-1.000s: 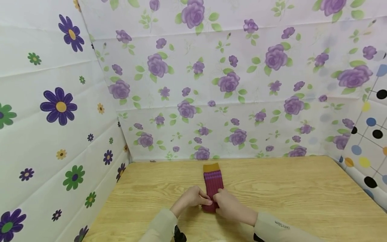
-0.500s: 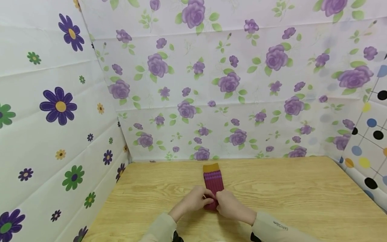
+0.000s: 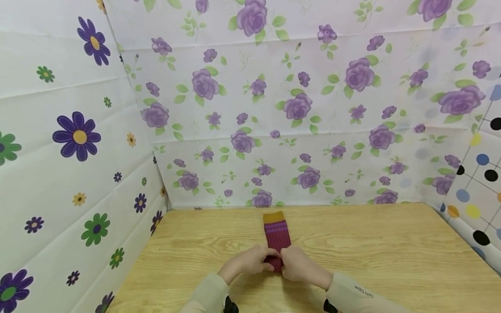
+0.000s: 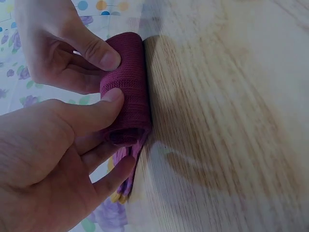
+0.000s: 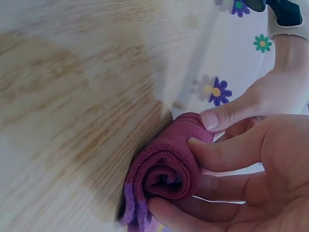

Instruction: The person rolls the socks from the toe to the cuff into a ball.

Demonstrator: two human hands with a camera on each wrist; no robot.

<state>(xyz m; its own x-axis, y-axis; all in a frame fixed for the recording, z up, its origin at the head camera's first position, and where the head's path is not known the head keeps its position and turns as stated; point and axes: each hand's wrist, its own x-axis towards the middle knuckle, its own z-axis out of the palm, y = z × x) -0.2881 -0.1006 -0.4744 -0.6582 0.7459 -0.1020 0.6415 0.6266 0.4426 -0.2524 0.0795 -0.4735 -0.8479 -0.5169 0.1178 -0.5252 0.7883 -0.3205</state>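
A maroon knitted sock [image 3: 278, 234] with purple stripes and an orange cuff lies lengthwise on the wooden table [image 3: 364, 243], cuff pointing away. Its near end is wound into a thick roll [image 5: 169, 169], whose spiral of layers shows in the right wrist view. My left hand [image 3: 252, 260] holds the left end of this roll, thumb [image 4: 112, 99] on top and fingers curled beneath. At the right end, my right hand [image 3: 299, 265] grips it the same way, its thumb [image 5: 207, 152] pressing the outer layer. Both hands hide much of the roll in the head view.
A white cloth wall [image 3: 242, 108] with purple roses rises behind the table's far edge. On the left stands a daisy-patterned cloth [image 3: 78, 174], on the right a dotted one [image 3: 473, 195].
My left hand has shifted slightly right and changed its finger hold on the roll. My right hand stays close to its place. The sock's cuff end has kept its position.
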